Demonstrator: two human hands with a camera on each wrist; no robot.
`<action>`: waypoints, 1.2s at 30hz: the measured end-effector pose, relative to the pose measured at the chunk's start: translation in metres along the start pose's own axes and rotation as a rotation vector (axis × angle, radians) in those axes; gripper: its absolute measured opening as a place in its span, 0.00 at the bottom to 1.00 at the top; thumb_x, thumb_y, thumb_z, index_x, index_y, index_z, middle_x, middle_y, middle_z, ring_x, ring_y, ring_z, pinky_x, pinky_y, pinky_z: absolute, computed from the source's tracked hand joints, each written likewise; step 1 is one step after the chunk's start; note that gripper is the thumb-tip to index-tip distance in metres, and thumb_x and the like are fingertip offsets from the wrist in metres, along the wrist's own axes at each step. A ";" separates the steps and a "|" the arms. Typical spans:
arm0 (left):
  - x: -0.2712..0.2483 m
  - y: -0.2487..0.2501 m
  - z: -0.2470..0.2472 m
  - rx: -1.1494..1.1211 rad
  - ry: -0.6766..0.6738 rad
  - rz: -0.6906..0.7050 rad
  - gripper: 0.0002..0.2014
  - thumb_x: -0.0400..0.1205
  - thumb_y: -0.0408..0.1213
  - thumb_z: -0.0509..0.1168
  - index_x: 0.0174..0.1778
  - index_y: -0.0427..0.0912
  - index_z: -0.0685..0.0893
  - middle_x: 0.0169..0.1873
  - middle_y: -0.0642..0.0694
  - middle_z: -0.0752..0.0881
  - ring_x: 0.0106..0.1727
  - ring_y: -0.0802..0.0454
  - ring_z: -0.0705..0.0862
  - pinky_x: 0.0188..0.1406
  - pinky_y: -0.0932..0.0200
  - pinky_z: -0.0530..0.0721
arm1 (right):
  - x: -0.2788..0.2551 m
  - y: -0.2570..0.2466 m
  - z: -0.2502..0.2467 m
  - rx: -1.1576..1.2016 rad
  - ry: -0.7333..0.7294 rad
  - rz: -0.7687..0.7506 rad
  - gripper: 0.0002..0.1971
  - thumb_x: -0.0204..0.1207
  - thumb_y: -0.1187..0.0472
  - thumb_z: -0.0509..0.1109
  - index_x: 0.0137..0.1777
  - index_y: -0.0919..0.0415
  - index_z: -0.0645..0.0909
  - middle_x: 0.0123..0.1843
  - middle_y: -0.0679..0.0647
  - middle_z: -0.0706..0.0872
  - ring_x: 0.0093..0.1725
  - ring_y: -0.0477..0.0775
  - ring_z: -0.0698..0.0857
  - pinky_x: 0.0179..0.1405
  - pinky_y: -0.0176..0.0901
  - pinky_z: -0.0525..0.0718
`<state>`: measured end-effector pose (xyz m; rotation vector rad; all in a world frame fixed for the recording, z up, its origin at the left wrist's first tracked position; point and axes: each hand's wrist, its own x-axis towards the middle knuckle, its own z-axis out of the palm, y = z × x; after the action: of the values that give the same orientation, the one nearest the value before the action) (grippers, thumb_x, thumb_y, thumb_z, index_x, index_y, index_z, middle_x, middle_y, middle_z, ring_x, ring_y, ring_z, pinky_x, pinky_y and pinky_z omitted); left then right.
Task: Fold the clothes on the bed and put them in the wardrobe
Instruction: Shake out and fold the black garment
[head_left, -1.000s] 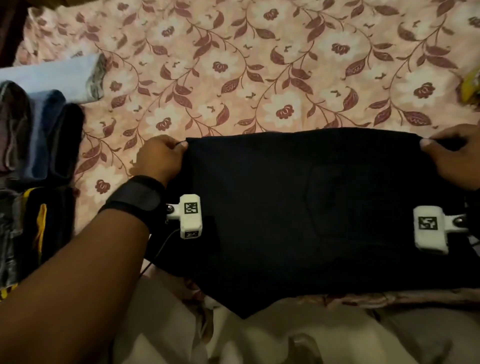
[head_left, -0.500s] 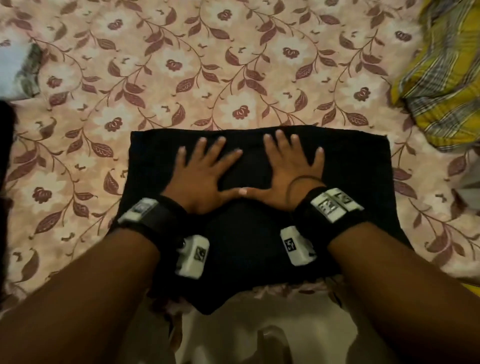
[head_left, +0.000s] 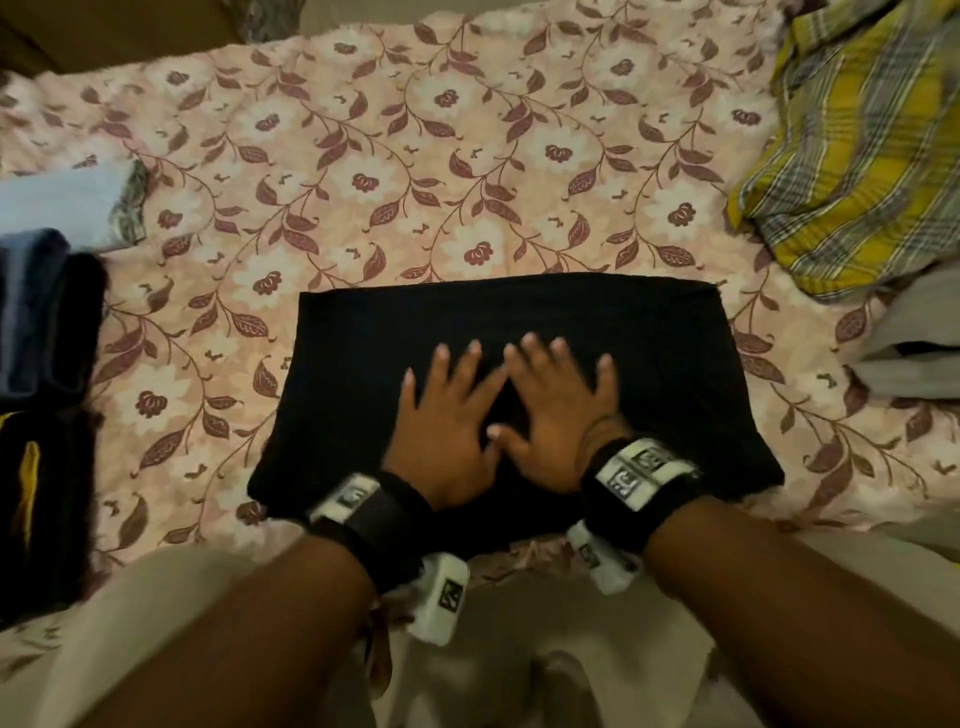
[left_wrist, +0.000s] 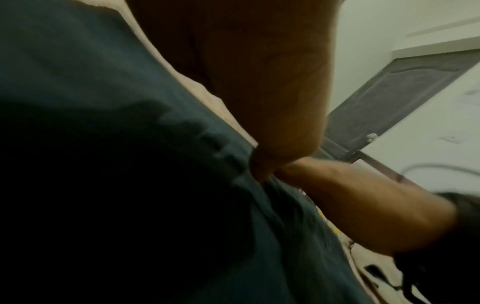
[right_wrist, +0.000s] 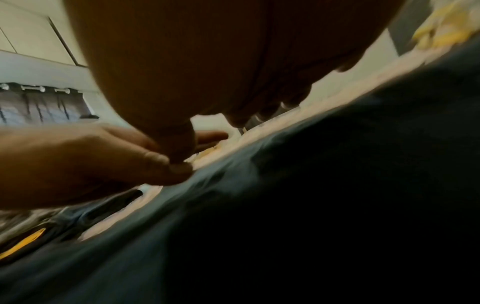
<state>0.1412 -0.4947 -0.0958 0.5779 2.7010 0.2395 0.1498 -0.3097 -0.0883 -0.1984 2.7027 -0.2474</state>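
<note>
Closest in, both forearms came up from the bottom edge, each with a black wrist strap. The left hand (head_left: 451, 423) and right hand (head_left: 558, 410) lay flat side by side on the black garment (head_left: 670, 374), fingers straight and spread, gripping nothing, thumbs just about touching. The garment was folded into a rough rectangle near the front edge of the floral sheet (head_left: 363, 156). Off to the left sat a pile of folded clothes (head_left: 47, 322), dark and blue ones, well apart from it. Far right, a crumpled yellow plaid cloth (head_left: 857, 135) lay on the sheet, with something grey (head_left: 914, 343) just below it.
</note>
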 end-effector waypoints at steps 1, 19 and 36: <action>-0.014 0.001 0.017 0.024 -0.064 -0.043 0.43 0.84 0.69 0.56 0.89 0.69 0.38 0.91 0.53 0.34 0.91 0.40 0.34 0.86 0.21 0.42 | -0.004 -0.010 0.017 0.007 -0.059 -0.012 0.48 0.75 0.22 0.48 0.89 0.42 0.33 0.91 0.46 0.33 0.90 0.56 0.36 0.82 0.76 0.34; -0.123 -0.010 0.034 0.069 0.033 0.151 0.55 0.67 0.86 0.61 0.88 0.63 0.60 0.89 0.49 0.57 0.90 0.40 0.53 0.87 0.32 0.55 | -0.104 0.090 0.017 0.078 0.033 0.377 0.58 0.63 0.22 0.71 0.87 0.33 0.42 0.90 0.49 0.37 0.89 0.62 0.43 0.84 0.75 0.54; -0.145 -0.006 -0.022 -0.492 0.570 -0.013 0.10 0.86 0.49 0.60 0.56 0.57 0.87 0.50 0.58 0.88 0.51 0.64 0.84 0.53 0.52 0.86 | -0.145 0.125 -0.012 0.354 0.577 0.343 0.13 0.71 0.61 0.66 0.52 0.60 0.86 0.56 0.62 0.86 0.56 0.67 0.83 0.58 0.56 0.81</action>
<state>0.2535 -0.5636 -0.0307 0.3787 2.9868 1.1814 0.2628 -0.1609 -0.0456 0.5113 3.1134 -0.7653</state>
